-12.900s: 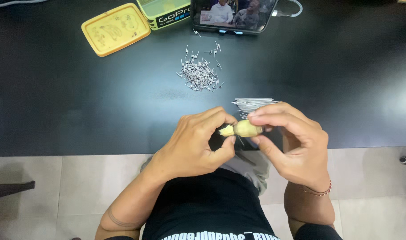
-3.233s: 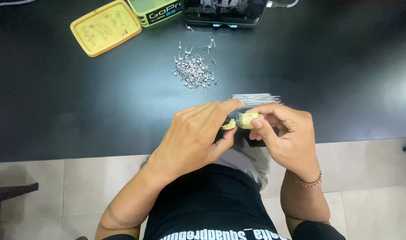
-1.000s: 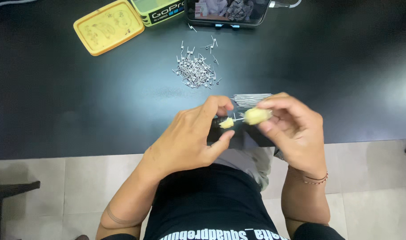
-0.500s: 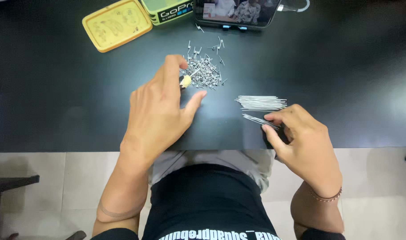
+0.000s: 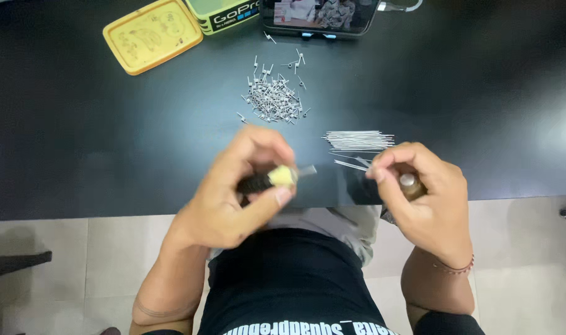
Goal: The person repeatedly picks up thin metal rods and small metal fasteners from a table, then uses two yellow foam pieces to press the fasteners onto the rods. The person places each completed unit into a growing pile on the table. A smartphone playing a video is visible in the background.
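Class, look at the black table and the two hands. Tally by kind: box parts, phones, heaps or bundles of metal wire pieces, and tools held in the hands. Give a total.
Box parts: 2, a yellow rectangular tin lid and a green tin box
Phones: 1, a dark phone
Wire groups: 2, a heap of small bent wire coils and a bundle of straight wires
Held tools: 2, a yellow-and-black winding tool in the left hand, a brown-handled tool in the right hand
Total: 7

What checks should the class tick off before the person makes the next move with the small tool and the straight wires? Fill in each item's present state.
1. Left hand grips the small tool with the yellow collar: ok.
2. Tool's metal tip points towards the right hand: ok.
3. Right hand has picked up a straight wire: cannot tell; its fingertips touch the nearest loose wires.
4. Brown, metal-capped object tucked in the right hand: ok.
5. Bundle of straight wires lies beside the right hand: ok.
6. Pile of bent wire pieces lies apart from the straight ones: ok.
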